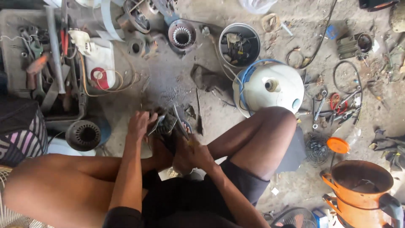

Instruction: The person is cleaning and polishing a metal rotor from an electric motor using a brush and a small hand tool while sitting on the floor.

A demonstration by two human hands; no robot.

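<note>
on a gritty concrete floor (pixel 177 84), both hands, left hand (pixel 139 124) and right hand (pixel 195 154), grip a metal motor part (pixel 168 123) near a parts-filled tin (pixel 239 44).

Few containers on the floor, one label.

A white plastic jug (pixel 98 57) lies far left beside the tool tray, with a round red label (pixel 98 77) on its near side. A round metal tin (pixel 239 44) stands open far of centre, holding small parts. A clear plastic bag (pixel 257 5) sits at the far edge, cut off by the frame. No signs or screens show anywhere.
</note>
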